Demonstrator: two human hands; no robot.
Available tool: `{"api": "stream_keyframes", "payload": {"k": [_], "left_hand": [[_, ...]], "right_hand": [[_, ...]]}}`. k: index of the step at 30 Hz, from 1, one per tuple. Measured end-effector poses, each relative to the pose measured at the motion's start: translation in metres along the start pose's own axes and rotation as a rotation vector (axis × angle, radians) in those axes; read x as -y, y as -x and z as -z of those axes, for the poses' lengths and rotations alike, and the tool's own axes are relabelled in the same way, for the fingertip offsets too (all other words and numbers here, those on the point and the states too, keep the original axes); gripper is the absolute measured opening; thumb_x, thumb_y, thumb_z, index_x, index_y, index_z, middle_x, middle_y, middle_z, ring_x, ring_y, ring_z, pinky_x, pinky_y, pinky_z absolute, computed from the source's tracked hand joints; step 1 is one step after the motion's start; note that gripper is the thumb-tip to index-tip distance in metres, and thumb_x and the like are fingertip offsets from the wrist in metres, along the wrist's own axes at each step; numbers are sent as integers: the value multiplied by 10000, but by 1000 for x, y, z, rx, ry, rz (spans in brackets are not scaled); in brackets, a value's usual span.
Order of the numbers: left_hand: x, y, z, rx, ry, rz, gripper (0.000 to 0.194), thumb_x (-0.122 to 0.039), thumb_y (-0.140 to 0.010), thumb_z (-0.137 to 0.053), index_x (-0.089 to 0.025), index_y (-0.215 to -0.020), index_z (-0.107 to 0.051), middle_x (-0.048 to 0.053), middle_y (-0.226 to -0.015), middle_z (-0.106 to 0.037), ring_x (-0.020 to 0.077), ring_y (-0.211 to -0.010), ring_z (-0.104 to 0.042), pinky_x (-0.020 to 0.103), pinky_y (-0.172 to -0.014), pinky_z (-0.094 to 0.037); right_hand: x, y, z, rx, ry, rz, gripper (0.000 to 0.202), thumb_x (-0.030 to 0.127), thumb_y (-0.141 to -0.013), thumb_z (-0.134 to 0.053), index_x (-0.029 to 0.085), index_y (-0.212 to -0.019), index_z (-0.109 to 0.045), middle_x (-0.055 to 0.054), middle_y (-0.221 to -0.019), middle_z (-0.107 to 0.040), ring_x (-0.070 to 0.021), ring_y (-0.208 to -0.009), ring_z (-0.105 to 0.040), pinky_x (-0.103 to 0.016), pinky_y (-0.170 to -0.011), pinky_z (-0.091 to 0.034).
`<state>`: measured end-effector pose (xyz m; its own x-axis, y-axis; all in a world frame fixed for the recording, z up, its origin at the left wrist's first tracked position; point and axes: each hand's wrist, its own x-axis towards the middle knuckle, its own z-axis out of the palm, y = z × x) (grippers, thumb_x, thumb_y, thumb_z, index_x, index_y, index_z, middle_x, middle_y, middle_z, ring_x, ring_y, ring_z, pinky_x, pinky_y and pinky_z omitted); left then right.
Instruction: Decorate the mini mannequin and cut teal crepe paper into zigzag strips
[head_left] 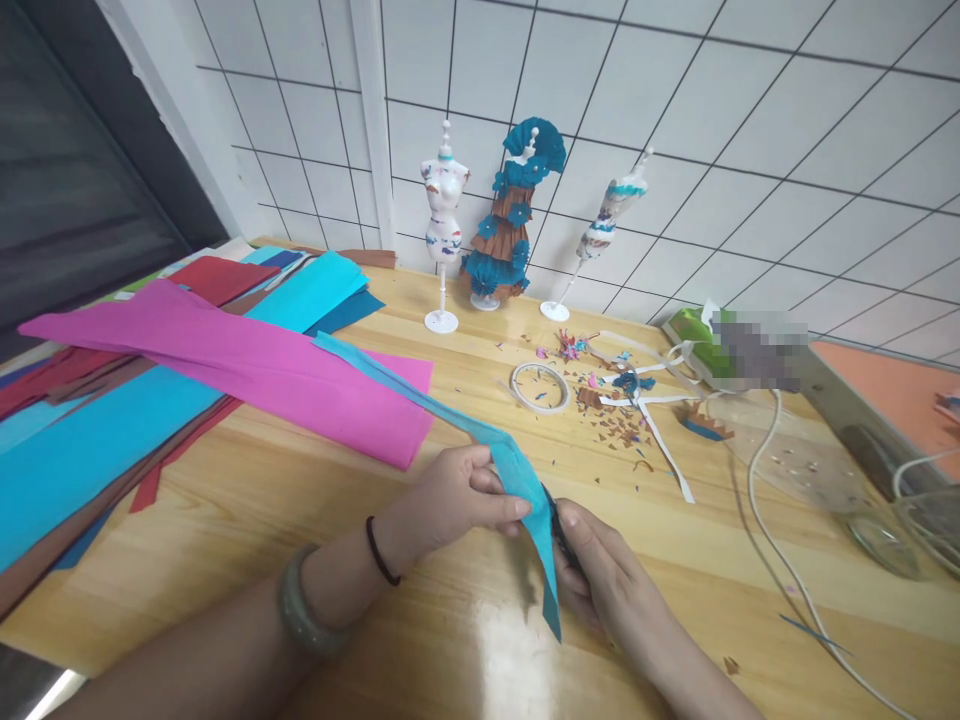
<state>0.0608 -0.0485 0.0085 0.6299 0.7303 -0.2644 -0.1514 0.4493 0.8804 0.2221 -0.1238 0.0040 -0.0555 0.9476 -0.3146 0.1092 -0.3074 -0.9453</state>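
A long, narrow strip of turquoise paper (525, 470) runs from the pink sheet down to between my hands, its pointed end hanging low. My left hand (476, 495) pinches the strip near its middle, thumb on top. My right hand (600, 560) is closed around dark-handled scissors (562, 535), which lie against the strip's right edge; their blades are mostly hidden behind the paper. The pink sheet (300, 365) lies over a pile of coloured sheets at the left, under the strip's far end.
Two bare white dress forms (444, 215) flank one dressed in blue and brown paper (510, 225) by the wall. A tape roll (540, 388), paper scraps (619, 425) and white strips lie mid-table. A white cable (765, 520) crosses the right side.
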Motion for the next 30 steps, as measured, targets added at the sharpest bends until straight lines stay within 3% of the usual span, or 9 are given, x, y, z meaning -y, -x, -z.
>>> {"api": "stream_keyframes", "payload": {"k": [11,27,30], "left_hand": [[3,0,-1,-24,20,40,413,-235,-603,-777,-116,-973,-637,98,-911,-703,168,-790,-645,261,-651,-524],[3,-2,1,-5,18,51,379,-288,-610,-772,-100,-911,-641,97,-852,-691,161,-739,-634,269,-651,-507],[3,-2,2,-4,16,44,372,-284,-623,-764,-103,-921,-635,102,-878,-688,163,-748,-634,274,-652,-509]], "right_hand": [[2,0,1,5,-23,-23,434,592,-863,-368,221,-639,-353,90,-509,-235,-81,-423,-177,-245,-404,-135],[0,-1,2,-22,22,43,454,574,-878,-350,222,-592,-339,85,-463,-288,-74,-371,-257,-230,-368,-189],[1,-3,3,-54,-3,72,434,559,-887,-343,211,-634,-400,88,-460,-289,-73,-366,-253,-220,-364,-196]]}}
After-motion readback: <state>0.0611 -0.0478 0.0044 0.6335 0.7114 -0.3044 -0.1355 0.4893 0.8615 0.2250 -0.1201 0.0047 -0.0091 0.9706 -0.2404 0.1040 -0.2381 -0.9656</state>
